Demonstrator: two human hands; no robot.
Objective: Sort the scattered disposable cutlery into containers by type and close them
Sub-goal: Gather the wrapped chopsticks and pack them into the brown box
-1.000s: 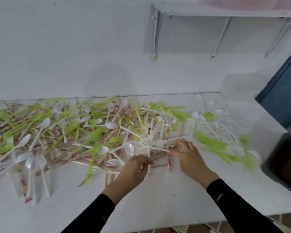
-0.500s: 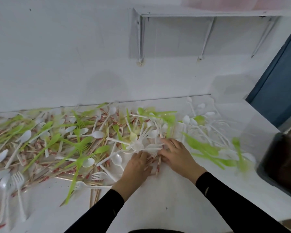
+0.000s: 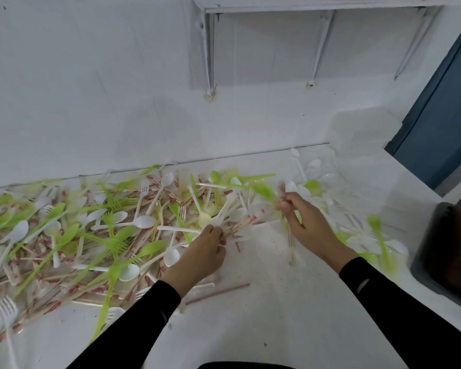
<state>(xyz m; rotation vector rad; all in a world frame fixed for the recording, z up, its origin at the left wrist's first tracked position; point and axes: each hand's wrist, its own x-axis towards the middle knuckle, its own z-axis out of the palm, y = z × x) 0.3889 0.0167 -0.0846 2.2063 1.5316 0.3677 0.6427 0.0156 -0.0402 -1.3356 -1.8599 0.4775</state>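
A wide heap of cutlery [image 3: 112,230] covers the left and middle of the white table [image 3: 264,315]: green and white plastic spoons and forks mixed with wooden chopsticks in red-printed paper. My left hand [image 3: 202,251] rests at the heap's right edge, fingers pinched on a bundle of chopsticks [image 3: 240,225]. My right hand [image 3: 304,222] is lifted slightly to the right, closed around several chopsticks [image 3: 290,243] that hang down toward the table. A clear container [image 3: 336,187] at the back right holds white spoons.
A dark bin [image 3: 447,251] stands at the right table edge. Green and white cutlery [image 3: 375,241] lies between it and my right hand. A single chopstick [image 3: 218,292] lies near the front. A wall shelf on brackets [image 3: 317,12] hangs above.
My right hand has pulled away from the heap to the right and lifted with chopsticks in it. My left hand stays at the heap's edge. The camera has shifted.
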